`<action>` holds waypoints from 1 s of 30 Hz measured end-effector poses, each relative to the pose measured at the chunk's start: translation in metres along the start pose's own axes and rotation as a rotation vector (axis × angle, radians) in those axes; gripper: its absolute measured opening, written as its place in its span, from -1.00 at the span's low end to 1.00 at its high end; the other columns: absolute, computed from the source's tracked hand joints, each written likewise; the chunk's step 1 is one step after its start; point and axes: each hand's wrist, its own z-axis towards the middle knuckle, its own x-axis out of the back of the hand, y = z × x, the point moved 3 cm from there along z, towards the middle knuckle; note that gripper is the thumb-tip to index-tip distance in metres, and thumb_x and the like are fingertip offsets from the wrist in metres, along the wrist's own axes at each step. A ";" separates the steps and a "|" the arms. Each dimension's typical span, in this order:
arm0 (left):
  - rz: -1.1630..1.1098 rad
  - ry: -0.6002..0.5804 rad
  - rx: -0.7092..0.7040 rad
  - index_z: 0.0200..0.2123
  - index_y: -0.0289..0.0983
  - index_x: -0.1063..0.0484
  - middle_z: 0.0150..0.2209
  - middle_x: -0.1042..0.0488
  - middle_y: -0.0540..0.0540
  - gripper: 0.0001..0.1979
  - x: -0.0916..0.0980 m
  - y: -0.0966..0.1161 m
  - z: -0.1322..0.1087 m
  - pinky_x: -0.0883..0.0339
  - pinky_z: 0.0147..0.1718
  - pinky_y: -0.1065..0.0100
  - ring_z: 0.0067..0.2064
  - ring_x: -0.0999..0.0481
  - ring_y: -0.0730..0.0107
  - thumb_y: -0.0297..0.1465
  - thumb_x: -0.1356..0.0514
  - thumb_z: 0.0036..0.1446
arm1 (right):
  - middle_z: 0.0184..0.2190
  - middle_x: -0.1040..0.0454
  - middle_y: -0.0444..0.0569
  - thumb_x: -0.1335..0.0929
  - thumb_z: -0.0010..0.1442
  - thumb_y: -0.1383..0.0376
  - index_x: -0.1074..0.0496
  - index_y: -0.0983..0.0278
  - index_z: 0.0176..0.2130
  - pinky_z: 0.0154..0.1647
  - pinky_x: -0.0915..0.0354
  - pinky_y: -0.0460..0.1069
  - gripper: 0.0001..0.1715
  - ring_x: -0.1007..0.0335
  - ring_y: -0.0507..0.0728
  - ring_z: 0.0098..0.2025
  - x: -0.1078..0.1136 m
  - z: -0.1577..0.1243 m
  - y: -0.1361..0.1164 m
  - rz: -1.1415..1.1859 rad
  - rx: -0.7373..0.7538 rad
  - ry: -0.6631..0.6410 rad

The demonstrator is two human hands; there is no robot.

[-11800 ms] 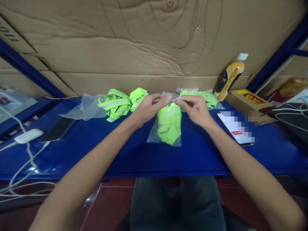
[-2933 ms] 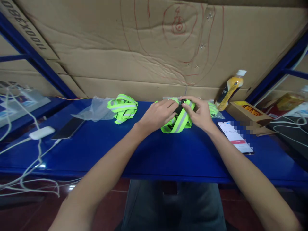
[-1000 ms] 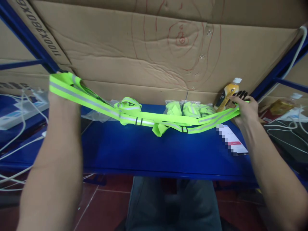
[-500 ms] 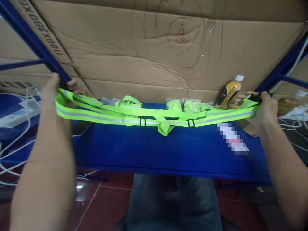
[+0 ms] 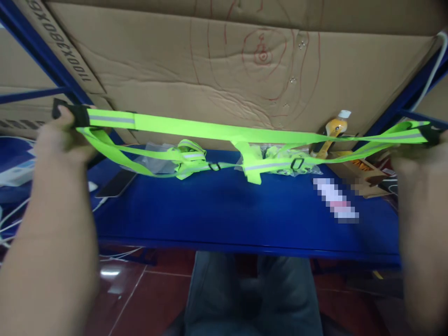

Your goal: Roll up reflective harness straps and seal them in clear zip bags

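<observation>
A neon-green reflective harness (image 5: 210, 129) with silver stripes and black buckles is stretched in the air above the blue table (image 5: 224, 210). At its left end, my left hand (image 5: 66, 135) is closed on a black end piece. My right hand (image 5: 420, 156), blurred and partly out of frame, grips the black piece at the other end. The loose straps sag between the hands. Behind them on the table lie a second bundle of green strap (image 5: 191, 156) and clear bags (image 5: 290, 163) with similar green straps.
A bottle with a white cap (image 5: 336, 128) leans by the cardboard wall (image 5: 157, 60). An opened cardboard box (image 5: 360, 177) lies to the right, near a blurred-out slip (image 5: 336, 200). A dark phone (image 5: 115, 183) and white cables are at the left.
Both hands have moved farther apart, and the harness is pulled wider and higher. Its upper strap is now taut, while the lower straps hang separated from it.
</observation>
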 end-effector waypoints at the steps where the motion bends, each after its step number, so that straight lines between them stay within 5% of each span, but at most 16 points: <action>1: 0.000 -0.019 -0.035 -0.22 -0.19 -0.29 -0.24 -0.50 0.00 -0.67 -0.008 0.001 0.004 -0.55 -0.04 0.03 0.01 -0.49 0.21 -0.07 -0.06 0.48 | -0.18 -0.69 0.19 -0.09 0.50 0.22 -0.51 0.34 -0.58 -0.41 -0.37 0.06 -0.25 -0.70 0.11 -0.24 -0.010 -0.005 0.011 0.101 -0.067 -0.135; 3: 0.011 0.002 -0.081 -0.25 -0.20 -0.17 -0.29 -0.43 0.07 -0.62 -0.029 0.003 0.010 -0.51 -0.11 0.18 -0.08 -0.48 0.34 -0.05 -0.14 0.47 | -0.35 -0.63 0.08 -0.06 0.52 0.15 -0.52 0.34 -0.52 -0.34 -0.42 0.07 -0.23 -0.66 0.09 -0.32 -0.032 -0.021 0.032 0.198 -0.107 -0.339; 4: 0.044 0.031 -0.096 -0.27 -0.21 -0.11 -0.34 -0.38 0.10 -0.60 -0.041 0.005 0.010 -0.48 -0.15 0.24 -0.16 -0.47 0.40 -0.08 -0.18 0.47 | -0.46 -0.57 0.03 -0.03 0.54 0.13 -0.47 0.31 -0.55 -0.35 -0.41 0.04 -0.20 -0.61 0.06 -0.39 -0.039 -0.032 0.043 0.161 -0.054 -0.323; 8: 0.170 -0.073 -0.284 -0.26 -0.25 -0.14 -0.45 -0.23 0.15 -0.63 -0.102 0.015 -0.018 -0.32 -0.21 0.38 -0.37 -0.33 0.60 -0.25 -0.28 0.45 | -0.41 -0.58 0.00 -0.29 0.49 -0.05 -0.40 0.19 -0.33 -0.24 -0.45 0.11 -0.54 -0.53 0.10 -0.38 -0.074 -0.094 0.097 -0.275 0.082 -0.532; 10: 0.222 -0.237 -0.399 -0.26 -0.30 -0.26 -0.43 -0.26 0.14 -0.62 -0.131 0.017 -0.049 -0.22 -0.27 0.41 -0.40 -0.27 0.64 -0.20 -0.36 0.36 | -0.48 -0.47 -0.12 -0.45 0.28 -0.21 -0.34 0.14 -0.33 -0.28 -0.41 0.07 -0.47 -0.47 0.11 -0.38 -0.085 -0.130 0.121 -0.407 0.190 -0.684; 12: 0.359 -0.447 -0.511 -0.36 -0.32 -0.38 -0.44 -0.28 0.10 -0.53 -0.158 0.014 -0.085 -0.10 -0.35 0.39 -0.41 -0.24 0.59 -0.06 -0.44 0.21 | -0.49 -0.39 -0.14 -0.40 0.29 -0.28 -0.35 0.15 -0.37 -0.31 -0.35 0.05 -0.40 -0.40 0.11 -0.39 -0.089 -0.162 0.139 -0.577 0.305 -0.840; 17: 0.515 -1.036 -0.535 -0.34 -0.28 -0.53 -0.40 -0.47 0.00 -0.60 -0.207 -0.011 -0.164 -0.16 -0.35 0.32 -0.37 -0.35 0.39 -0.04 -0.28 0.30 | -0.52 -0.35 -0.19 -0.36 0.39 0.06 -0.37 0.17 -0.29 -0.48 -0.08 -0.02 -0.71 -0.14 0.02 -0.55 -0.070 -0.206 0.161 -0.926 0.398 -1.188; 19: 0.564 -1.151 -0.564 -0.26 -0.28 -0.54 -0.36 -0.51 -0.02 -0.64 -0.217 -0.020 -0.183 -0.18 -0.34 0.33 -0.36 -0.36 0.37 -0.12 -0.17 0.38 | -0.52 -0.35 -0.23 -0.37 0.31 0.22 -0.35 0.16 -0.21 -0.51 -0.04 -0.03 -0.90 -0.12 0.02 -0.58 -0.058 -0.208 0.162 -0.969 0.376 -1.260; 24: 0.640 -1.105 -0.651 -0.17 -0.28 -0.54 -0.27 -0.60 -0.06 -0.78 -0.219 -0.030 -0.203 -0.22 -0.32 0.34 -0.38 -0.40 0.37 -0.26 -0.19 0.36 | -0.20 -0.61 -0.07 -0.38 0.30 0.28 -0.40 0.14 0.07 -0.25 -0.37 0.04 -0.67 -0.55 0.17 -0.23 -0.046 -0.206 0.154 -0.964 0.393 -1.446; 27: 0.678 -1.118 -0.714 -0.16 -0.24 -0.58 -0.27 -0.64 -0.05 -0.79 -0.215 -0.030 -0.208 -0.26 -0.28 0.34 -0.34 -0.52 0.32 -0.26 -0.20 0.39 | 0.06 -0.66 0.01 -0.40 0.40 0.20 -0.52 0.12 0.17 -0.04 -0.45 0.10 -0.63 -0.62 0.24 -0.01 -0.048 -0.210 0.145 -0.939 0.477 -1.535; 30: 0.727 -1.127 -0.836 -0.09 -0.24 -0.61 -0.19 -0.68 -0.12 -0.76 -0.213 -0.032 -0.212 -0.33 -0.19 0.29 -0.20 -0.64 0.19 -0.27 -0.17 0.43 | 0.02 -0.70 0.00 -0.38 0.46 0.21 -0.57 0.11 0.20 0.04 -0.42 0.13 -0.63 -0.63 0.22 -0.04 -0.050 -0.214 0.139 -0.890 0.613 -1.555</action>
